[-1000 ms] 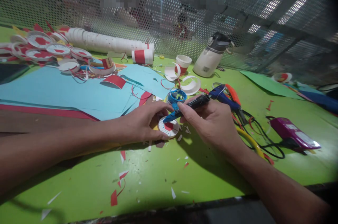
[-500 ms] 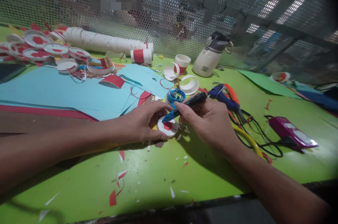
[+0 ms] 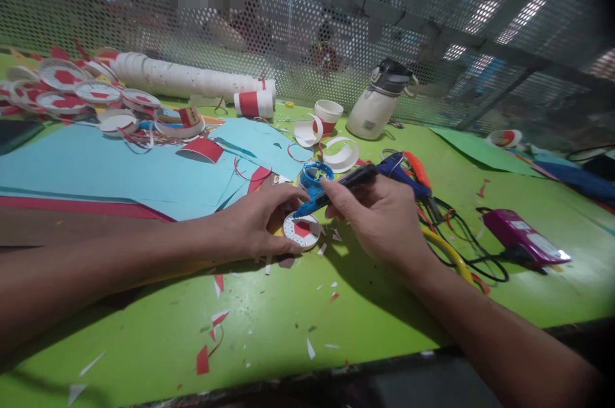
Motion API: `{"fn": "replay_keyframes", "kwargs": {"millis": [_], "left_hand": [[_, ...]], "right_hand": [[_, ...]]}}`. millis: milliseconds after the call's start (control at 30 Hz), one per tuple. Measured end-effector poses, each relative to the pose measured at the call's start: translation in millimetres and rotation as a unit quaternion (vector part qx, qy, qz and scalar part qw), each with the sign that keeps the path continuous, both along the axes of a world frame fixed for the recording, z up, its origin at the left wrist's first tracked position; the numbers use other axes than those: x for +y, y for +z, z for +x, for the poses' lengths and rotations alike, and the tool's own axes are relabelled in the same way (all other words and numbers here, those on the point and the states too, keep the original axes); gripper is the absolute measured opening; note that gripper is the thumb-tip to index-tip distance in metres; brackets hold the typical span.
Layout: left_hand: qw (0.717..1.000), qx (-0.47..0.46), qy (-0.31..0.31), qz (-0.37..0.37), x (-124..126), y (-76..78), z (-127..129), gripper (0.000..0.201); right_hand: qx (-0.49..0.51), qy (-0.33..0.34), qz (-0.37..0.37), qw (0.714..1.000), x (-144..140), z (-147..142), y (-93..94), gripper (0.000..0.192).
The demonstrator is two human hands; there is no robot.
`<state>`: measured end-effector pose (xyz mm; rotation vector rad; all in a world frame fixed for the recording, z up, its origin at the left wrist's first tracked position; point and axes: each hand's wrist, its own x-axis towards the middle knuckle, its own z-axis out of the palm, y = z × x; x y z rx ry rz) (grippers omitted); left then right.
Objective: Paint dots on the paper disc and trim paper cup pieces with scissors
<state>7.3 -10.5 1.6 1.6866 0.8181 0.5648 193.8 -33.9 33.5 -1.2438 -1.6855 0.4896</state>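
On the green worktop, the left hand is pressing a white paper disc with a red centre flat, fingers curled around its near edge. The right hand is gripping a blue-tipped pen tool, its tip resting over the disc. A blue tape roll is lying just behind.

Two hands: left, right. One pen, one disc beneath it. One bottle, one blue tape ring, one purple device, one long cup stack. Finished discs at far left: too crowded to count.
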Motion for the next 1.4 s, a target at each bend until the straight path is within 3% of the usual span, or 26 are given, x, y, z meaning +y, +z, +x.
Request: {"fn": "replay_keyframes", "kwargs": {"millis": [133, 300, 467, 1167, 1400], "left_hand": [[0.999, -0.015, -0.024, -0.016, 0.2, -2.8, -0.7, 0.05], [1.0, -0.006, 0.009, 0.02, 0.7, -6.8, -1.3, 0.05], [0.999, -0.007, -0.004, 0.04, 1.4, -6.2, -2.5, 0.048], [1.0, -0.001, -0.021, -0.016, 1.0, -5.4, -1.1, 0.054], [1.0, 0.008, -0.022, -0.018, 1.3, -2.3, -1.3, 0.053]], "right_hand": [[0.038, -0.027, 0.041, 0.998, -3.7, 2.7, 9.3, 0.023], [-0.02, -0.018, 0.014, 1.0, -1.8, 4.9, 7.0, 0.028], [-0.05, 0.011, 0.006, 0.999, -0.1, 3.3, 1.3, 0.025], [-0.044, 0.02, 0.006, 0.999, 1.9, 3.0, -4.4, 0.024], [-0.099, 0.029, 0.03, 0.994, 1.0, 2.9, -0.5, 0.025]]}}
